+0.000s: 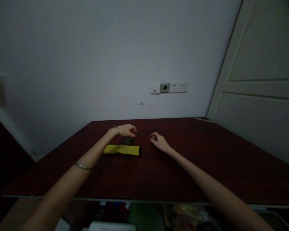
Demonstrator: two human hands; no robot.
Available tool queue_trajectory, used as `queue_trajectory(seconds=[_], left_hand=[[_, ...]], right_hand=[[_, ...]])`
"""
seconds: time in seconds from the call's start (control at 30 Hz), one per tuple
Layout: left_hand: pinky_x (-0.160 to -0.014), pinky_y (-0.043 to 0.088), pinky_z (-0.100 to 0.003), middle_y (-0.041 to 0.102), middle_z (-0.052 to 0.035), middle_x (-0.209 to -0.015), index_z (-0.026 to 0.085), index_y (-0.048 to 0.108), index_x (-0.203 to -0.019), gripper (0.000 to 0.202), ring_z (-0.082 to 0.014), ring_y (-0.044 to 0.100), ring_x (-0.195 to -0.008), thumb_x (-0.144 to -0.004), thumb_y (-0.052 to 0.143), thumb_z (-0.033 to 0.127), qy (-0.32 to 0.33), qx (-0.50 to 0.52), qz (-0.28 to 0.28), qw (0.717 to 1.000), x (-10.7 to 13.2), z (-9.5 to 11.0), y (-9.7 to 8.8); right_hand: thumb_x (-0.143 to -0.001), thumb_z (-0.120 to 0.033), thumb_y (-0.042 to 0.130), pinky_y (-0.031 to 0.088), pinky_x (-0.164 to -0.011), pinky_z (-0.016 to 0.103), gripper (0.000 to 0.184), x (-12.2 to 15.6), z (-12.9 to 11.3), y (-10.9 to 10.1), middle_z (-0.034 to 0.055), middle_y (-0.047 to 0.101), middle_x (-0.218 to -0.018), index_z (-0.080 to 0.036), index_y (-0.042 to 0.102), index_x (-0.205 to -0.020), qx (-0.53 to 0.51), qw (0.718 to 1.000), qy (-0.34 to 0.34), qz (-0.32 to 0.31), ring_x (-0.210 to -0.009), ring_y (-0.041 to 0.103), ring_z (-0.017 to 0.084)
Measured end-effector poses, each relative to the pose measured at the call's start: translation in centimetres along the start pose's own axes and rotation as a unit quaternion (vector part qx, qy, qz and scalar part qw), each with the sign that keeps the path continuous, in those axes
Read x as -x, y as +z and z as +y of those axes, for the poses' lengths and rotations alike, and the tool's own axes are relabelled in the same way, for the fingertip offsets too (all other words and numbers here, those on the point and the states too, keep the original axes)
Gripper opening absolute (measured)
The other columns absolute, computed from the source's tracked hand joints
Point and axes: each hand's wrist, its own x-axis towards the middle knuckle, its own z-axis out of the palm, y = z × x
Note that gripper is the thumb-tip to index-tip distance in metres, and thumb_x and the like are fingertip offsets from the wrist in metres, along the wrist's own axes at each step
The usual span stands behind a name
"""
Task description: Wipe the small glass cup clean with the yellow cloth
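Note:
My left hand, with two bracelets on its arm, hovers over the left-middle of the table, its fingers loosely curved and a gap between them and the thumb. Just below it is a small dark, partly see-through object, too dim to name; whether the hand touches it I cannot tell. A strip of yellow cloth with a dark right end lies nearer to me, its left end hidden behind my left forearm. My right hand is to the right, apart from these things, fingers bent, thumb apart, nothing visible in it.
The dark red tabletop reaches to a white wall with sockets and a switch plate. A panelled white door stands at the right. Under the table's front edge is a shelf with a green item and a white box.

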Motion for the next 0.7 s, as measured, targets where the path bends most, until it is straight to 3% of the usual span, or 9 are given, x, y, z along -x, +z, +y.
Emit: queue_trajectory(seconds=[0.07,0.2,0.3,0.4,0.53,0.7], left_hand=[[-0.086,0.039,-0.03,0.058,-0.0106,-0.109,0.014,0.057,-0.107,0.041,-0.0232,0.053,-0.099,-0.071,0.057,0.034,0.011,-0.005,0.047,0.999,-1.4,1.6,1.2],[-0.095,0.034,-0.033,0.052,-0.0135,-0.121,0.012,0.049,-0.117,0.05,-0.0262,0.047,-0.111,-0.073,0.056,0.035,0.019,-0.001,0.05,0.999,-4.0,4.2,4.7],[-0.1,0.029,-0.034,0.043,-0.0162,-0.132,0.011,0.043,-0.124,0.06,-0.0276,0.038,-0.122,-0.074,0.055,0.042,0.015,0.009,0.034,0.999,-5.4,5.4,7.3],[-0.102,0.025,-0.042,0.025,-0.0215,-0.142,0.01,0.028,-0.134,0.075,-0.0326,0.022,-0.132,-0.076,0.048,0.052,-0.043,0.012,0.034,0.998,-6.1,6.0,9.4],[-0.101,0.023,-0.049,0.012,-0.0226,-0.146,0.013,0.014,-0.139,0.086,-0.0362,0.012,-0.134,-0.075,0.039,0.064,-0.074,0.013,0.023,0.997,-6.4,6.4,10.7],[-0.1,0.021,-0.054,0.015,-0.0207,-0.146,0.016,0.022,-0.138,0.078,-0.0381,0.014,-0.133,-0.077,0.033,0.065,-0.068,0.002,-0.007,0.998,-6.3,6.6,11.4]], right_hand=[[-0.078,-0.024,0.049,0.043,-0.08,0.028,0.026,0.2,1.4,-1.5,0.007,0.063,-0.095,-0.015,0.052,-0.103,0.035,0.999,0.0,0.018,-0.087,0.059,0.016],[-0.079,-0.024,0.048,0.037,-0.092,0.031,0.038,0.9,3.6,-3.7,0.0134,0.056,-0.113,-0.013,0.047,-0.115,0.13,0.991,0.036,0.025,-0.106,0.052,0.02],[-0.08,-0.032,0.046,0.035,-0.095,0.037,0.049,1.3,4.3,-4.0,0.0183,0.047,-0.125,-0.01,0.041,-0.124,0.217,0.971,0.103,0.003,-0.117,0.044,0.027],[-0.083,-0.037,0.041,0.029,-0.097,0.046,0.052,1.7,4.0,-3.4,0.0196,0.039,-0.133,-0.011,0.038,-0.128,0.27,0.953,0.134,-0.033,-0.123,0.036,0.034],[-0.087,-0.037,0.034,0.022,-0.098,0.054,0.047,1.9,3.4,-2.7,0.019,0.036,-0.137,-0.015,0.042,-0.127,0.284,0.948,0.129,-0.059,-0.126,0.029,0.039],[-0.087,-0.039,0.032,0.023,-0.097,0.055,0.048,1.9,3.6,-3.1,0.019,0.034,-0.139,-0.017,0.04,-0.129,0.289,0.946,0.12,-0.083,-0.126,0.029,0.04]])
